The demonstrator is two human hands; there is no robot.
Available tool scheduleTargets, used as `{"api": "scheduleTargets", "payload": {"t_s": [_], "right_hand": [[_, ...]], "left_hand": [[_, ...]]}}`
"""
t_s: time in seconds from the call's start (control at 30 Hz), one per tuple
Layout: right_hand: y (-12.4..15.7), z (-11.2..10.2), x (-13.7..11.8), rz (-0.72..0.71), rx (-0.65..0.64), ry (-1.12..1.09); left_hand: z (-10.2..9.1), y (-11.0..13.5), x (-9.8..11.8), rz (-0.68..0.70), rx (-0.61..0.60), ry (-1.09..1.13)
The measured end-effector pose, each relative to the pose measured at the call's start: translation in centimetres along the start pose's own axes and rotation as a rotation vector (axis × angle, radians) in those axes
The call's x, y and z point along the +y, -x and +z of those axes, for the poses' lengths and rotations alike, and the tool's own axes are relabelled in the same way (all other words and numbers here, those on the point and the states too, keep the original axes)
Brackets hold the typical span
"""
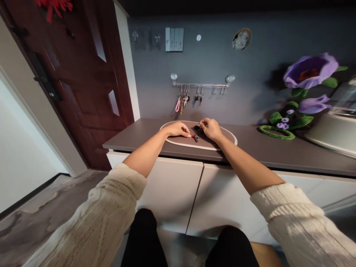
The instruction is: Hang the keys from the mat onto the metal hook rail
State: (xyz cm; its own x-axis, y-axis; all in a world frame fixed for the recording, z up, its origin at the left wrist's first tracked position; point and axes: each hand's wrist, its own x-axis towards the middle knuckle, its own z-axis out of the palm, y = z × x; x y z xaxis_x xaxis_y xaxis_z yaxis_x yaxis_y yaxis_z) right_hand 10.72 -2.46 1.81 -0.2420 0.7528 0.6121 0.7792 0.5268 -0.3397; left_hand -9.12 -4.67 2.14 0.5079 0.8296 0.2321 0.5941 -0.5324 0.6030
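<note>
Both my arms reach onto an oval grey mat (pixel 222 138) with a pale rim on a dark cabinet top (pixel 250 146). My left hand (pixel 178 129) lies on the mat with fingers curled, pinching a small red-tagged bunch of keys (pixel 195 138). My right hand (pixel 210 128) is closed over a small dark key item (pixel 197 128) just behind those keys. The two hands sit a few centimetres apart. What exactly the right fingers hold is partly hidden.
A wall rail (pixel 200 85) with hooks carries several key bunches (pixel 184 100), one with a pink strap. Purple fabric flowers (pixel 306 85) and a green ring (pixel 276 132) stand at the right, beside a grey box (pixel 330 129). A dark red door (pixel 78 74) is at the left.
</note>
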Motion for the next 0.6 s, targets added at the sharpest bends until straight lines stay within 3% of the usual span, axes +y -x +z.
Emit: {"api": "scheduleTargets", "payload": {"t_s": [0.37, 0.6], "right_hand": [[0.0, 0.3, 0.0, 0.000, -0.004, -0.016], [0.2, 0.2, -0.4, 0.006, -0.018, -0.068]], "left_hand": [[0.0, -0.1, -0.3, 0.032, 0.029, 0.064], [0.3, -0.2, 0.4, 0.038, 0.091, 0.296]]}}
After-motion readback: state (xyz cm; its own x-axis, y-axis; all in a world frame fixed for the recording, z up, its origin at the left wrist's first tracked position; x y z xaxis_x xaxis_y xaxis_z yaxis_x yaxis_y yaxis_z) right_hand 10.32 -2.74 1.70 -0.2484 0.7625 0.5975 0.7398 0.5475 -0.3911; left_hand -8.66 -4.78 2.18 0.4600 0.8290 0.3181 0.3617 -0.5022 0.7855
